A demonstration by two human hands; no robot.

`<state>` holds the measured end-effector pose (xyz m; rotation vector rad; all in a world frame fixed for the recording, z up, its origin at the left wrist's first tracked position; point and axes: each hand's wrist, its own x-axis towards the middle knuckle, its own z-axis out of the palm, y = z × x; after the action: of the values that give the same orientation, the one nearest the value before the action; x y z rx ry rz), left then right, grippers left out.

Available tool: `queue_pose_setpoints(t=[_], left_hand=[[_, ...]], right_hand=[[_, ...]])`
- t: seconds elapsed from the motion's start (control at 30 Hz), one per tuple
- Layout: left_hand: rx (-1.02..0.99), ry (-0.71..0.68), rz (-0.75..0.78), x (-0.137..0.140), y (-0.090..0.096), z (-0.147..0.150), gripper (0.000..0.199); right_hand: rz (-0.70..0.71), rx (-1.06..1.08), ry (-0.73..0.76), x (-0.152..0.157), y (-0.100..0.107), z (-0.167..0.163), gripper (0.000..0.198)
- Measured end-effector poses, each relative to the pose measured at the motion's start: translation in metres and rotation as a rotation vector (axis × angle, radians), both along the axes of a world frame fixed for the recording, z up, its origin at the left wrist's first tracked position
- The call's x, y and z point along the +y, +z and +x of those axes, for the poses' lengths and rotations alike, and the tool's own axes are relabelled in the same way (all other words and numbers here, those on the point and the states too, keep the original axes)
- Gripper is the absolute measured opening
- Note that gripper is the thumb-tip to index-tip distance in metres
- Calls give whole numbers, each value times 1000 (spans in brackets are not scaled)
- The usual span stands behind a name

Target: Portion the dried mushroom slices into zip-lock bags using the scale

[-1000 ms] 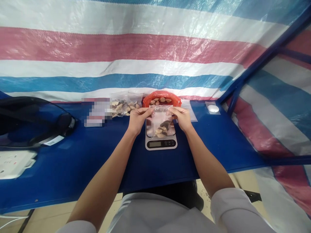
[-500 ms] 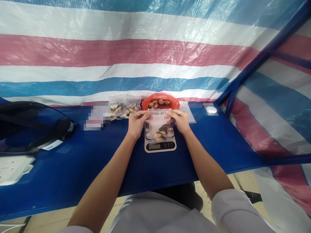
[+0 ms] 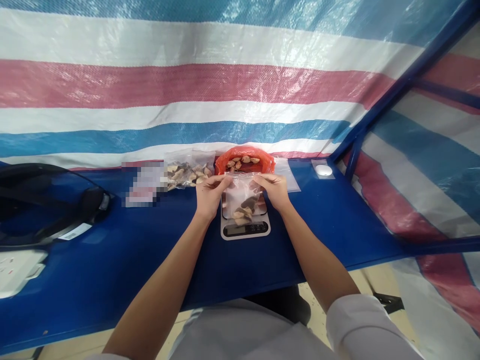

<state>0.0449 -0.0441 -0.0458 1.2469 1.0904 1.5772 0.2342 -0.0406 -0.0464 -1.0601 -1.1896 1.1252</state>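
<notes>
Between my hands hangs a clear zip bag (image 3: 237,196) with several dark-and-pale dried pieces (image 3: 243,214) at its bottom. My left hand (image 3: 210,196) pinches the bag's top left corner. At the top right corner, my right hand (image 3: 274,189) pinches it too. Below and behind the bag is a white kitchen scale (image 3: 245,236) with a dark display strip; the bag covers much of its metal plate. Just beyond my hands, a red bag or lined container (image 3: 245,152) stands with its mouth wide, several brown pieces (image 3: 245,160) inside.
A filled clear bag (image 3: 187,174) of similar pieces lies left of the red one. Flat clear bags (image 3: 292,175) and a white mouse-shaped object (image 3: 323,170) are on the right. At left are a black headset-like strap (image 3: 86,207) and a white power strip (image 3: 18,270) on the blue table (image 3: 150,280).
Both hands keep their pinch on the zip bag. The bag's top edge looks slightly lower and the pieces inside have shifted a little. The whole view has shifted slightly.
</notes>
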Motion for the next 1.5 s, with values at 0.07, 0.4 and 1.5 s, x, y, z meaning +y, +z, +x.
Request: queue_pose_setpoints(t=[0.07, 0.4, 1.5], left_hand=[[2, -36, -16, 0, 0, 0, 19], [43, -36, 12, -6, -1, 0, 20], [92, -121, 23, -3, -2, -2, 25]], right_hand=[[-4, 10, -2, -1, 2, 0, 32], [-20, 37, 38, -5, 1, -6, 32], [24, -27, -2, -5, 4, -10, 32]])
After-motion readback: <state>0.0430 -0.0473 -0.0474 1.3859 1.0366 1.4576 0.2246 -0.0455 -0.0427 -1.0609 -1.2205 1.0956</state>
